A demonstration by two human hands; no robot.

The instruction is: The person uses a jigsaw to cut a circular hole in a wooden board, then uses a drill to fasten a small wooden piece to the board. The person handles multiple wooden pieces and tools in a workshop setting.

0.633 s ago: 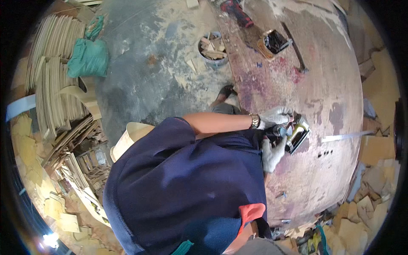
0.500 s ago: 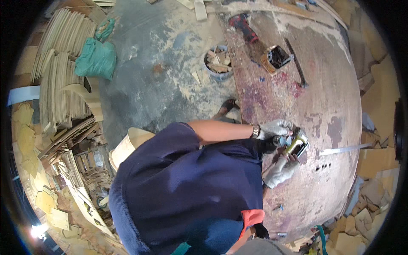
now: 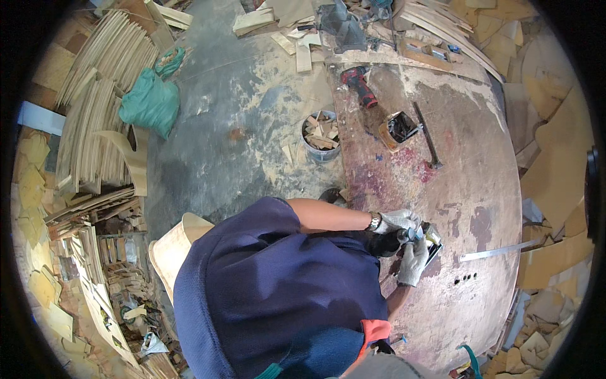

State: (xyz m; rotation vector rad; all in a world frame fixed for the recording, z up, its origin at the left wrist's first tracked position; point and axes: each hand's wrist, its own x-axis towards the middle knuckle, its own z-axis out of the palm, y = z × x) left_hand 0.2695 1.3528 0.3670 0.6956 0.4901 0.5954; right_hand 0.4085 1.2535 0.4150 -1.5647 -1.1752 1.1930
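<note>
Both my hands wear white gloves and meet at the near edge of a worn, round reddish table. My left hand, with a watch at the wrist, grips a small black and yellow object from above. My right hand holds the same object from below. It rests on or just above the tabletop; what kind of thing it is stays unclear. My dark blue shirt fills the lower middle and hides my forearms' start.
On the table lie a red power drill, a hammer, a small open box and a metal strip. A bucket of wood scraps stands on the floor. Stacked curved plywood and a green bag lie left.
Both hands stay on the small object at the same spot on the table. The view has tilted, so more of the table's far side shows.
</note>
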